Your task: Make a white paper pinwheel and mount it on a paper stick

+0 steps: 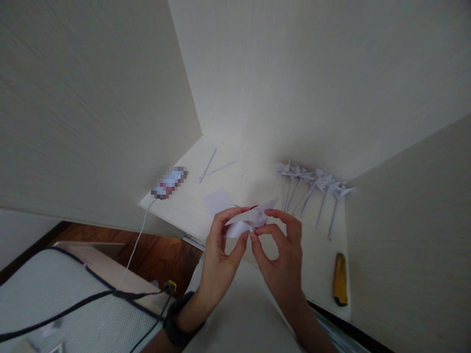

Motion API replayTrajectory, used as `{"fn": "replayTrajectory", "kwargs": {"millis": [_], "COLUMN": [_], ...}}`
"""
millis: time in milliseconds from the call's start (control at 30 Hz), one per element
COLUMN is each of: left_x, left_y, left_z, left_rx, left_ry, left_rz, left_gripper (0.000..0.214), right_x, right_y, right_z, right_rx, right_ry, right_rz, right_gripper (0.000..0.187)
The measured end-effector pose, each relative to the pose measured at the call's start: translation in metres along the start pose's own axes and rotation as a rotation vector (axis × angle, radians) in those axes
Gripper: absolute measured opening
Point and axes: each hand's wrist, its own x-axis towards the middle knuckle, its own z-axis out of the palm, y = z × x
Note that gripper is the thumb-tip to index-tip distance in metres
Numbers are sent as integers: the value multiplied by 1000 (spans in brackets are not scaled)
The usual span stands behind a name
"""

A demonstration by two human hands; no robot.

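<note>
Between both hands is a white paper pinwheel (245, 223) with curled blades, held above the near edge of the white surface. My left hand (222, 240) is closed on its left side, thumb tip near the centre. Thumb and index finger of my right hand (281, 240) pinch close to the middle, another finger touching a right blade. Something red shows partly behind the paper; what it is I cannot make out. Just beyond the hands lies a square white paper sheet (218, 200). Two thin white paper sticks (209, 165) lie crossed farther back.
Several finished paper pinwheels on sticks (319, 182) lie in a row at the back right. A yellow utility knife (340, 280) rests by the right wall. At left, a phone (169, 182) trails a white cable (139, 235) over the edge. White panels enclose the surface.
</note>
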Motion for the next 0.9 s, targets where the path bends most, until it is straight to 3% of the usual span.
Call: {"fn": "replayTrajectory", "kwargs": {"millis": [900], "left_x": [0], "left_y": [0], "left_z": [-2], "left_rx": [65], "left_ry": [-41], "left_rz": [-15], "left_gripper": [35], "right_x": [3], "right_y": [2], "right_z": [1], "right_rx": [-31], "right_ry": [24], "right_rz": [-5], "right_gripper": [11]}}
